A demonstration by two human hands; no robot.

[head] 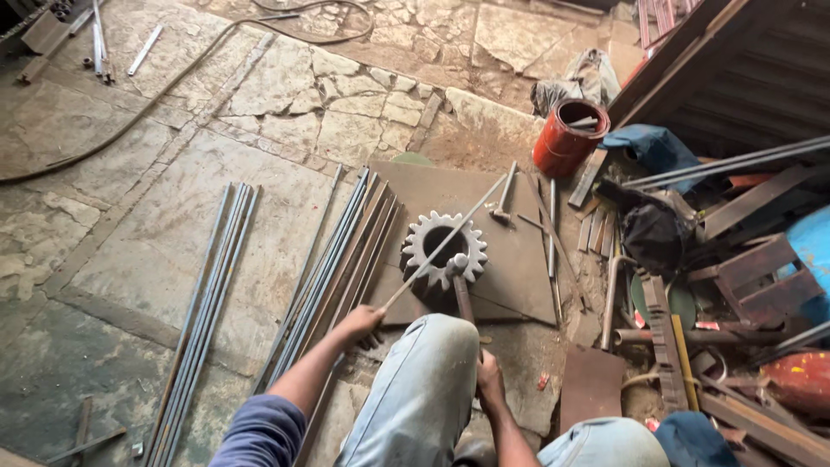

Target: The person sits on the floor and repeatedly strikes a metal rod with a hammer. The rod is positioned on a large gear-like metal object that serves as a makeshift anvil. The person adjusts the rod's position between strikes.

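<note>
My left hand point(359, 322) grips the near end of a thin steel rod point(450, 237) that slants up and right across a large toothed gear point(443, 251). The gear lies flat on a brown steel plate point(519, 259) on the stone floor. My right hand point(489, 379) holds the handle of a hammer point(459, 275), whose head rests on the rod at the gear's near rim. My knee in pale jeans point(424, 389) sits between both arms.
Bundles of long steel rods point(207, 303) and flat bars point(333, 259) lie left of the plate. A second hammer point(503, 203) lies on the plate's far side. A red drum point(566, 137), scrap metal and tools point(692, 285) crowd the right. A hose point(156, 95) crosses the floor.
</note>
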